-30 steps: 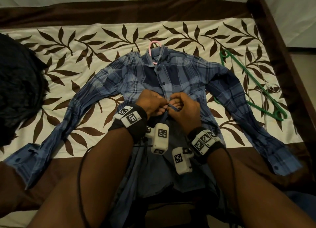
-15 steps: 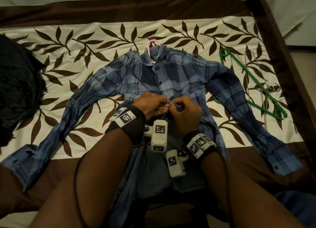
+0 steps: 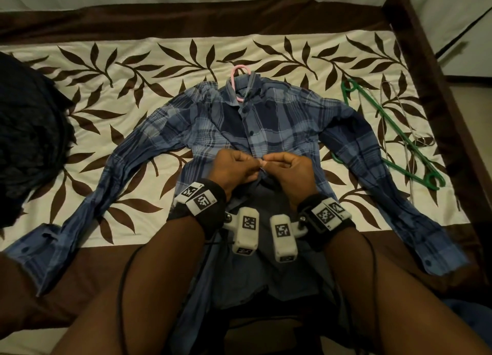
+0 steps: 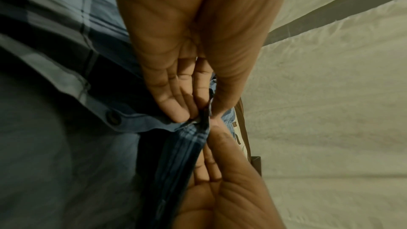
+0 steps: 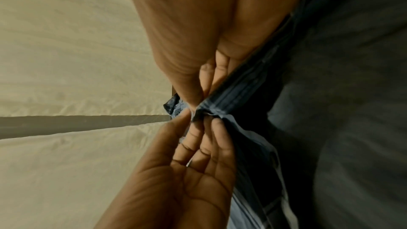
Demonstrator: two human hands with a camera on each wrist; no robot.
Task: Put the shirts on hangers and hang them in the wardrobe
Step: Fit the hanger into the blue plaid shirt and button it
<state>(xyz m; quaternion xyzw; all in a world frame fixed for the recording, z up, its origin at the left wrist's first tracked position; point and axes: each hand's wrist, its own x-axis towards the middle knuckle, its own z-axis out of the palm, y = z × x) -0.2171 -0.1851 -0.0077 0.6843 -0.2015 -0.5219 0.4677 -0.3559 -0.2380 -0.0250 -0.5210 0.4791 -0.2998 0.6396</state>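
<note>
A blue plaid shirt (image 3: 282,120) lies face up on the bed, sleeves spread wide. A pink hanger (image 3: 239,71) shows its hook at the collar. My left hand (image 3: 255,166) and right hand (image 3: 267,163) meet at the shirt's front opening, mid-chest. The left wrist view shows my left hand (image 4: 193,116) pinching the button edge, with a dark button (image 4: 113,118) further along it. In the right wrist view my right hand (image 5: 195,106) pinches the other front edge of the shirt (image 5: 240,79), against the left hand's fingertips (image 5: 216,122). Below the hands the shirt hangs unfastened.
A green hanger (image 3: 387,131) and thin wire hangers (image 3: 408,152) lie on the leaf-patterned bedspread (image 3: 138,70) right of the shirt. A dark garment heap (image 3: 29,141) sits at the left. The dark wooden bed frame (image 3: 436,83) runs along the right.
Both hands stay at the same spot on the shirt front. The fingertips have drawn closer together and the two wrists have come level.
</note>
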